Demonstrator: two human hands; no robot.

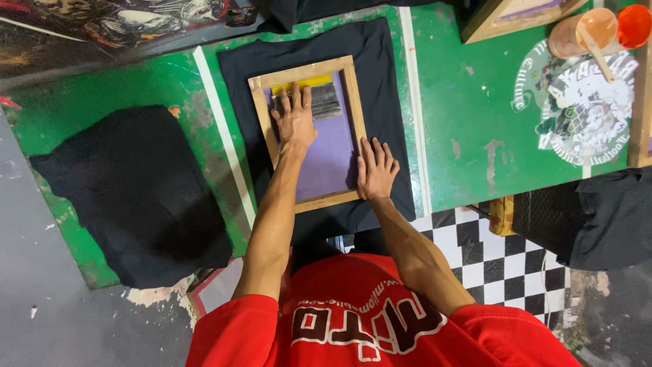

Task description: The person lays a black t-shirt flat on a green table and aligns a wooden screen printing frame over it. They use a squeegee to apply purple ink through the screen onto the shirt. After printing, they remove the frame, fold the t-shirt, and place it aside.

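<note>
- While the wooden frame (307,133) lay flat on the black shirt (380,81) spread over the green table (468,122), the scraper (314,98) at the far end of the purple mesh (329,160) was gripped from above by the left hand (294,122).
- The left hand's fingers were curled down over the scraper's grey blade, closed on it, with a yellow strip seen just beyond the blade.
- The right hand (375,171) was laid flat, fingers spread and nothing clasped, pressing on the frame's right rail and touching the shirt beside it.
- The stroke would probably be done best with the blade kept square to the frame's sides and the pressure kept even across its width.
- The frame was judged likely to shift on the cloth unless the flat hand's weight was held on the rail throughout.
- A second heap of black cloth (136,197) was seen well apart at the table's left end.
- A cup with a stick in it (584,34) and an orange lid (635,26) were seen at the far right corner, near a white printed design (584,109) on the table.
</note>
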